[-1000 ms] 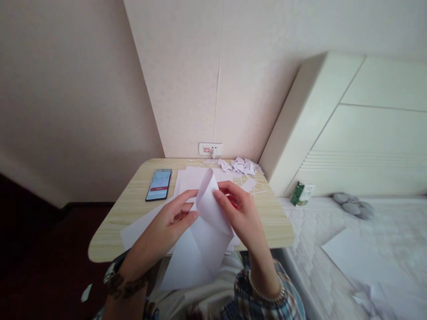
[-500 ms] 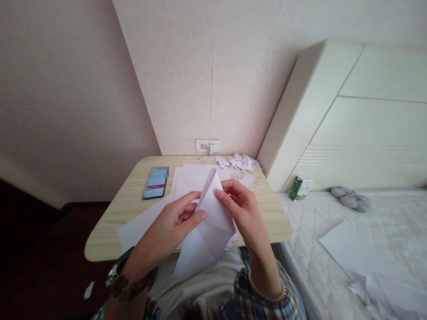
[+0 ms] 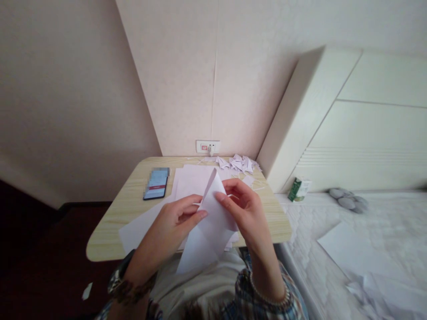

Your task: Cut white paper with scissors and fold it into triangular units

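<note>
A white sheet of paper (image 3: 211,235), folded over at the top, is held up between both hands above the table's front edge. My left hand (image 3: 178,222) pinches its left edge between thumb and fingers. On the right side, my right hand (image 3: 242,202) grips the folded layer, thumb in front and fingers behind. The fold rises to a rounded, partly open peak, and the lower part of the sheet hangs over my lap. Behind it, more white sheets (image 3: 191,178) lie stacked on the light wood table (image 3: 113,222).
A phone (image 3: 156,184) lies at the table's left. Small folded paper pieces (image 3: 240,163) are heaped at the back right, by a wall socket (image 3: 207,146). On the bed (image 3: 307,235) are a green-and-white carton (image 3: 299,189), a grey plush item (image 3: 348,200) and loose paper (image 3: 353,249).
The view has shifted slightly. Both hands keep their hold on the folded paper, and its peak looks a little narrower than before.
</note>
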Motion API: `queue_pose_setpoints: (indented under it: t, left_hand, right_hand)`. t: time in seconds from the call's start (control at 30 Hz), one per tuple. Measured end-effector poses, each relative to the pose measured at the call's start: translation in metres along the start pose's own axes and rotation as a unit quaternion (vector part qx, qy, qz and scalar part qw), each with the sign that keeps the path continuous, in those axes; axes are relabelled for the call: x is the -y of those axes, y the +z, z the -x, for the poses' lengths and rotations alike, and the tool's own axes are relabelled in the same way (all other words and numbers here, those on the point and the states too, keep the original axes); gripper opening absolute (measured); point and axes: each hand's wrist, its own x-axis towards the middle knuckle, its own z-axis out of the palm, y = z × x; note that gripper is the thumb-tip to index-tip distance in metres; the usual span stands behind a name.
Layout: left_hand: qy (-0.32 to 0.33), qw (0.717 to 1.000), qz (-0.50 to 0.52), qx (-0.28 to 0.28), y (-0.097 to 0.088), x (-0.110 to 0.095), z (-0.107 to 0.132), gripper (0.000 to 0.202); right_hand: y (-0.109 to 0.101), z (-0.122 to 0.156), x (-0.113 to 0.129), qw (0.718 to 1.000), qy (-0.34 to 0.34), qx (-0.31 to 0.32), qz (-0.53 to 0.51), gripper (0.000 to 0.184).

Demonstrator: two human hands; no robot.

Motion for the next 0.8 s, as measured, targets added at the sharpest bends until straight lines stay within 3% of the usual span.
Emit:
queue_pose_setpoints:
  t: [0.27,0.5,0.67,0.8]
  left_hand:
    - [0.036,0.999,-0.026,0.014,-0.0027,0.0033,0.0001,0.008]
    - [0.046,0.997,-0.03,0.053,-0.0027,-0.0027,0.0012,0.01]
    - [0.057,0.996,-0.06,0.033,-0.0032,-0.0041,0.0032,0.008]
    - [0.051,0.996,-0.033,0.06,-0.0021,-0.0048,0.0008,0.008]
  right_hand:
    - [0.0006,0.0015,0.0016,1.0,0.009,-0.003,0.002,0.013]
    - [0.0012,0.0023,0.0055,1.0,0.012,-0.001,0.004,0.012]
    - [0.0004,0.0031,0.0059,1.0,0.01,-0.011,-0.002,0.012]
    - [-0.0002,0.0028,0.0042,1.0,0.013,-0.014,-0.01,0.012]
